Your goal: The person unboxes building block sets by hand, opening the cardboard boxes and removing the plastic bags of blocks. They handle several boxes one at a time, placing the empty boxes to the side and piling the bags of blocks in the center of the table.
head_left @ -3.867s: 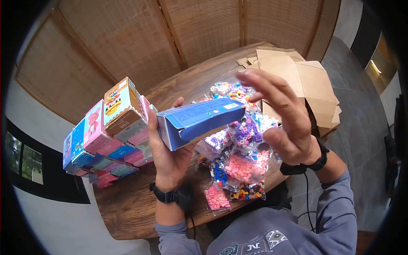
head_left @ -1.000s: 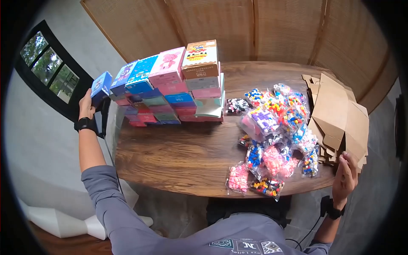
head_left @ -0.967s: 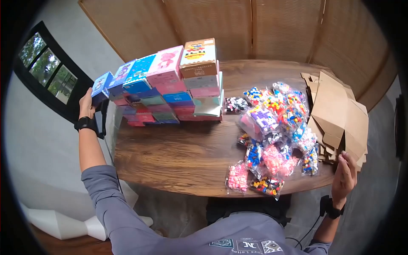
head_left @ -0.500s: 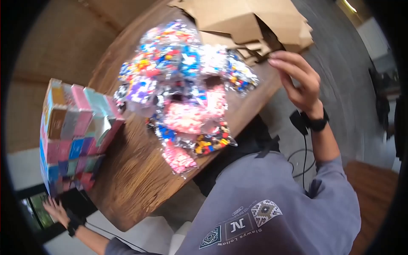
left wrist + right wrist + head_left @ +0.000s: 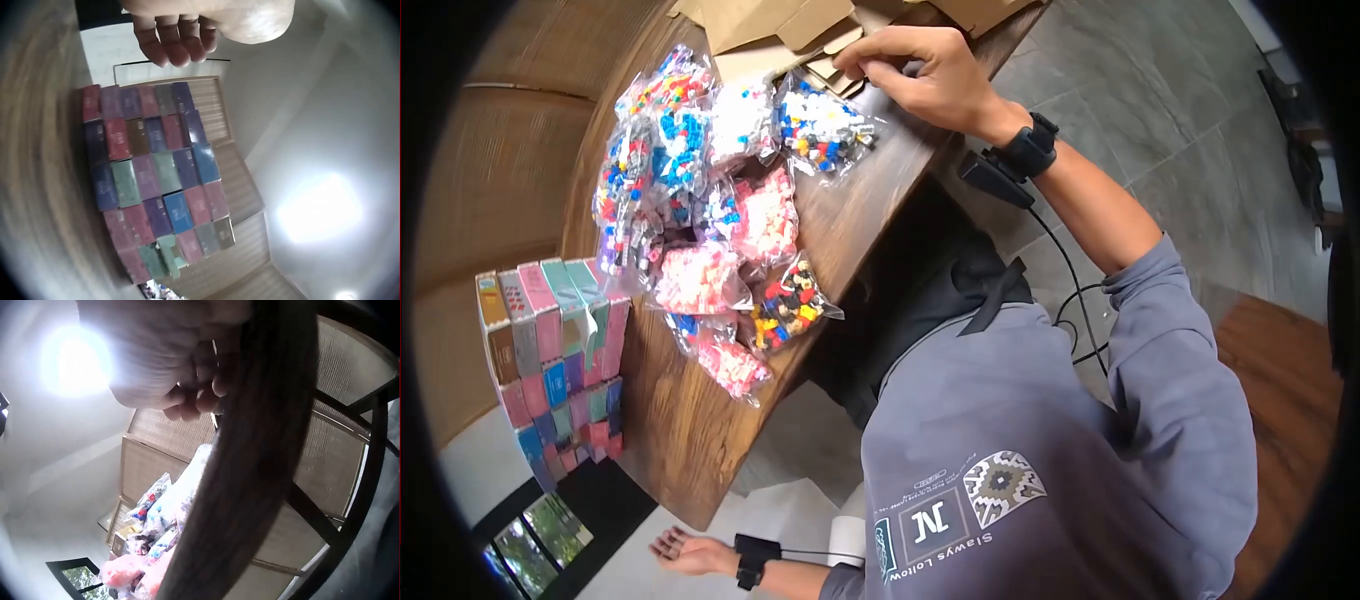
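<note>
In the head view my left hand (image 5: 695,552) hangs beyond the table's near left edge, below the stacked boxes (image 5: 555,383), fingers loosely bent and holding nothing. The left wrist view shows its bent fingers (image 5: 178,44) apart from the coloured boxes (image 5: 147,172), which stand in several rows. My right hand (image 5: 945,85) is over the table's right edge, thumb and fingers loosely bent beside the flattened cardboard (image 5: 775,30); nothing shows in its grip. Bags of small coloured bricks (image 5: 700,275) lie between the boxes and the cardboard.
A wooden table (image 5: 685,430) carries everything. Cables hang from both wrists. A woven screen (image 5: 515,150) stands behind, and a window (image 5: 540,530) is at the lower left. A white object (image 5: 847,535) is near the left forearm.
My left hand has let go of the blue box and moved away from the stack. The head view has turned. My right hand's fingers are more bent than half a second ago.
</note>
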Demonstrator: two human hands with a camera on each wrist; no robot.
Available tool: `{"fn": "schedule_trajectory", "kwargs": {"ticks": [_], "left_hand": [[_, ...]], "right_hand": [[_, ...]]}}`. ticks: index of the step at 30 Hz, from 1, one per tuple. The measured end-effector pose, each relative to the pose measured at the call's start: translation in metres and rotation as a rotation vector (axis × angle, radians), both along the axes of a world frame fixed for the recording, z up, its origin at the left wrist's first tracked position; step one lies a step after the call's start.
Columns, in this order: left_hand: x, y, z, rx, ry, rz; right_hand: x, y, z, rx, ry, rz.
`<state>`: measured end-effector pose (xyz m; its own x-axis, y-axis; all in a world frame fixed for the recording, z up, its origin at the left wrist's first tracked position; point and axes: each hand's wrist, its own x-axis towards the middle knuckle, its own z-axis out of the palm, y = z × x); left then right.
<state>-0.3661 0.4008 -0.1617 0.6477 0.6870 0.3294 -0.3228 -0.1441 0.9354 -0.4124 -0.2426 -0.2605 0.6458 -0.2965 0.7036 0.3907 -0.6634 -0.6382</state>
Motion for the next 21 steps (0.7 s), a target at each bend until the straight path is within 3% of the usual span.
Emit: {"fn": "schedule_trajectory", "kwargs": {"ticks": [5,8,10,11,15,18,21], "left_hand": [[-0.065,-0.017,-0.041,-0.228,0.058,0.056],[-0.087,-0.007,-0.072,-0.361,0.139,0.036],[-0.097,0.002,-0.102,-0.429,0.204,-0.087],[-0.098,-0.021,-0.102,-0.444,0.241,-0.067],[-0.098,-0.106,-0.108,-0.496,0.381,-0.107],[-0.106,-0.127,-0.121,-0.552,0.422,-0.137],[-0.116,-0.144,-0.127,-0.623,0.482,-0.130]], "right_hand": [[-0.038,0.022,0.037,-0.020,-0.035,0.097],[-0.062,0.052,0.057,-0.037,-0.041,0.384],[-0.062,0.078,0.057,-0.032,-0.008,0.642],[-0.060,0.089,0.052,-0.035,0.023,0.760],[-0.050,0.118,0.025,-0.052,0.302,0.946],[-0.039,0.131,0.000,-0.054,0.674,1.050],[-0.024,0.149,-0.027,-0.124,0.886,1.062]]}}
